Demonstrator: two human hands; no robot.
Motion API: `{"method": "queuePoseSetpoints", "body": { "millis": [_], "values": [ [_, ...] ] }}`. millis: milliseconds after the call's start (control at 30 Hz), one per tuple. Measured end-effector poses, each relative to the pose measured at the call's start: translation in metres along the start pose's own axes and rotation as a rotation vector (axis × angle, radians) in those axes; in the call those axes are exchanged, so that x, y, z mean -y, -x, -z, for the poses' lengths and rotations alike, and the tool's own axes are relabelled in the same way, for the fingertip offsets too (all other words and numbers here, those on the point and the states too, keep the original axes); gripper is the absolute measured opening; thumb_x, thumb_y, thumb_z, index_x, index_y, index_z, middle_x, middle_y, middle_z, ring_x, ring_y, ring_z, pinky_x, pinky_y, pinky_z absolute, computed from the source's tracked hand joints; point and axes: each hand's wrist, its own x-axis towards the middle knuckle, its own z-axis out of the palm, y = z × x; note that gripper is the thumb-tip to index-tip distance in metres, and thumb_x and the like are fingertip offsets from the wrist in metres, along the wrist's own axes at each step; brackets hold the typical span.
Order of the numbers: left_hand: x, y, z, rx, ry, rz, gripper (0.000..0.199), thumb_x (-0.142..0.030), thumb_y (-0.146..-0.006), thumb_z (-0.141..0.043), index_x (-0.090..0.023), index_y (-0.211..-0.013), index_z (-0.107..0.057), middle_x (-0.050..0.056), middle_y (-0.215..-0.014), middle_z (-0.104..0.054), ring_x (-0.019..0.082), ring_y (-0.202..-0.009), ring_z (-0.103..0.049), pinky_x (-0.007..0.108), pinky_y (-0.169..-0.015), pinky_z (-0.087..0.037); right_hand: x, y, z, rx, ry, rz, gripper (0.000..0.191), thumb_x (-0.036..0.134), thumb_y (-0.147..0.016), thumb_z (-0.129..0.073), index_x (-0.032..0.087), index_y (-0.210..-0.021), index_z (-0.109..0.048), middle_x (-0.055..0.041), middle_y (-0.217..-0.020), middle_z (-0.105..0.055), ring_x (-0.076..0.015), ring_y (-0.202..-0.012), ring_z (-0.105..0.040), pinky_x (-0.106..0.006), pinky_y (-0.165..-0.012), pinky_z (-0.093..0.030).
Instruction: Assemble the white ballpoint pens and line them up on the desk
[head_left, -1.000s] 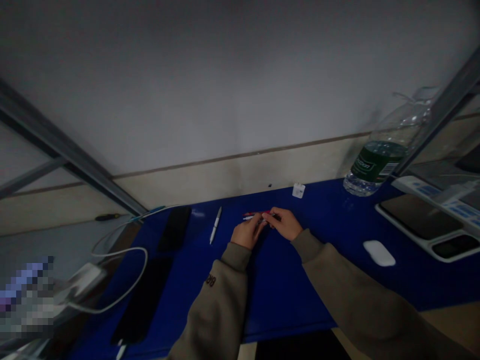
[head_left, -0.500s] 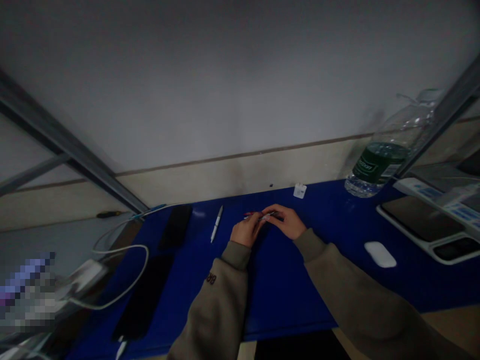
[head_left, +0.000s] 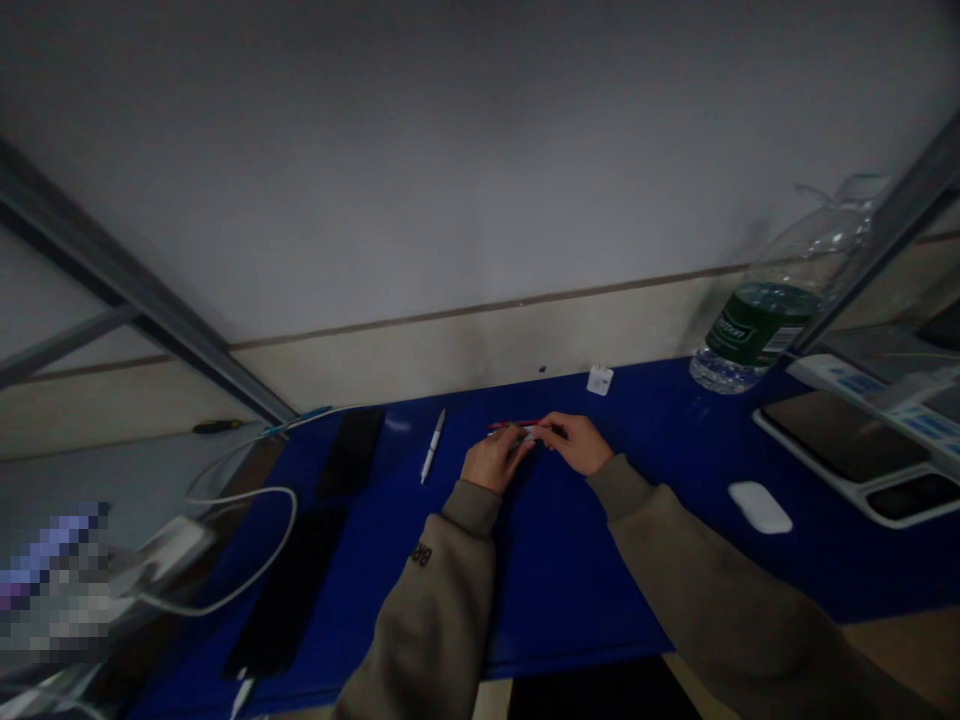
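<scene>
My left hand (head_left: 495,458) and my right hand (head_left: 576,443) meet near the far edge of the blue tabletop (head_left: 570,580). Between their fingertips is a slim white pen-like piece (head_left: 529,433), mostly covered by the fingers. The left fingers pinch it from the left, and the right thumb and fingers close on its right end. Just behind the hands lies a thin red pen-like stick (head_left: 514,424), partly hidden. To the left, a white and grey pen (head_left: 432,447) lies on the tabletop, touched by neither hand.
Two black phones (head_left: 351,452) (head_left: 289,590) lie at left beside a looping white cable (head_left: 292,530). At right are a white earbud case (head_left: 760,507), a scale (head_left: 847,440) and a large water bottle (head_left: 761,325). A small white tag (head_left: 599,380) sits by the wall.
The right fingers have shifted and curled slightly, baring more of the red stick and the white piece between the hands. My left hand stays nearly still.
</scene>
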Motion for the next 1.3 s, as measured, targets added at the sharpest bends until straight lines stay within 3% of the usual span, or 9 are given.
{"method": "queuePoseSetpoints", "body": {
  "millis": [167, 333, 500, 600, 700, 767, 1067, 1200, 1300],
  "values": [
    [0.005, -0.001, 0.0, -0.03, 0.055, -0.032, 0.029, -0.045, -0.089, -0.043, -0.025, -0.103, -0.058, 0.004, -0.1, -0.065, 0.016, -0.089, -0.063, 0.028, -0.078, -0.05, 0.003, 0.001, 0.003, 0.047, -0.035, 0.037, 0.024, 0.038, -0.08, -0.059, 0.019, -0.092, -0.062, -0.002, -0.079, -0.065, -0.0131, -0.068, -0.058, -0.025, -0.064, -0.044],
    [0.013, -0.003, -0.006, -0.04, 0.068, -0.11, 0.03, -0.043, -0.088, -0.047, -0.021, -0.104, -0.059, 0.006, -0.099, -0.065, 0.018, -0.092, -0.061, 0.031, -0.081, -0.05, 0.002, 0.0, 0.008, -0.007, 0.108, 0.027, 0.027, 0.042, -0.084, -0.052, 0.018, -0.081, -0.065, -0.0005, -0.065, -0.061, -0.0125, -0.059, -0.054, -0.025, -0.057, -0.041],
    [0.017, -0.004, -0.007, -0.089, 0.035, -0.151, 0.03, -0.042, -0.088, -0.047, -0.021, -0.102, -0.063, 0.006, -0.103, -0.065, 0.018, -0.099, -0.059, 0.033, -0.087, -0.048, 0.003, 0.0, 0.007, -0.01, 0.074, 0.055, 0.024, 0.04, -0.08, -0.058, 0.019, -0.086, -0.064, -0.0014, -0.074, -0.064, -0.0134, -0.066, -0.056, -0.026, -0.062, -0.043],
    [0.015, -0.003, -0.003, -0.074, -0.037, -0.114, 0.031, -0.044, -0.087, -0.047, -0.024, -0.104, -0.063, 0.005, -0.104, -0.065, 0.018, -0.1, -0.058, 0.032, -0.087, -0.048, 0.005, 0.0, 0.007, -0.037, 0.109, 0.055, 0.025, 0.042, -0.08, -0.057, 0.018, -0.08, -0.065, -0.0011, -0.069, -0.062, -0.0134, -0.063, -0.055, -0.026, -0.06, -0.042],
    [0.012, -0.001, 0.002, -0.071, -0.101, -0.043, 0.032, -0.046, -0.087, -0.045, -0.029, -0.107, -0.063, 0.003, -0.105, -0.065, 0.017, -0.099, -0.058, 0.03, -0.084, -0.048, 0.007, 0.0, 0.007, -0.036, 0.052, 0.088, 0.023, 0.039, -0.079, -0.059, 0.019, -0.09, -0.063, -0.0023, -0.079, -0.064, -0.0139, -0.07, -0.057, -0.026, -0.064, -0.044],
    [0.011, -0.001, 0.004, -0.064, -0.111, -0.022, 0.032, -0.047, -0.087, -0.045, -0.03, -0.107, -0.063, 0.002, -0.105, -0.065, 0.017, -0.099, -0.059, 0.029, -0.084, -0.048, 0.008, 0.0, 0.008, -0.051, 0.072, 0.118, 0.021, 0.037, -0.08, -0.058, 0.019, -0.087, -0.064, -0.0031, -0.081, -0.064, -0.0143, -0.073, -0.057, -0.026, -0.066, -0.044],
    [0.017, -0.002, 0.0, -0.058, -0.06, -0.033, 0.033, -0.049, -0.085, -0.048, -0.027, -0.104, -0.065, 0.004, -0.104, -0.066, 0.019, -0.101, -0.059, 0.03, -0.085, -0.048, 0.007, 0.001, 0.006, -0.017, 0.12, 0.111, 0.021, 0.037, -0.082, -0.055, 0.018, -0.08, -0.063, -0.0029, -0.077, -0.063, -0.0146, -0.071, -0.057, -0.027, -0.067, -0.044],
    [0.019, -0.002, -0.001, -0.064, -0.034, -0.036, 0.033, -0.048, -0.085, -0.049, -0.027, -0.104, -0.065, 0.005, -0.103, -0.066, 0.02, -0.099, -0.059, 0.032, -0.084, -0.048, 0.009, 0.002, 0.007, 0.011, 0.068, 0.115, 0.019, 0.033, -0.082, -0.057, 0.019, -0.094, -0.06, -0.0026, -0.084, -0.064, -0.0144, -0.075, -0.059, -0.027, -0.07, -0.045],
    [0.019, -0.002, -0.001, -0.056, -0.039, -0.039, 0.031, -0.047, -0.085, -0.049, -0.029, -0.105, -0.065, 0.004, -0.105, -0.066, 0.019, -0.1, -0.059, 0.032, -0.085, -0.048, 0.01, 0.002, 0.008, 0.019, 0.082, 0.148, 0.016, 0.032, -0.083, -0.055, 0.02, -0.091, -0.061, -0.0029, -0.085, -0.064, -0.0147, -0.077, -0.059, -0.028, -0.072, -0.045]
  ]
}}
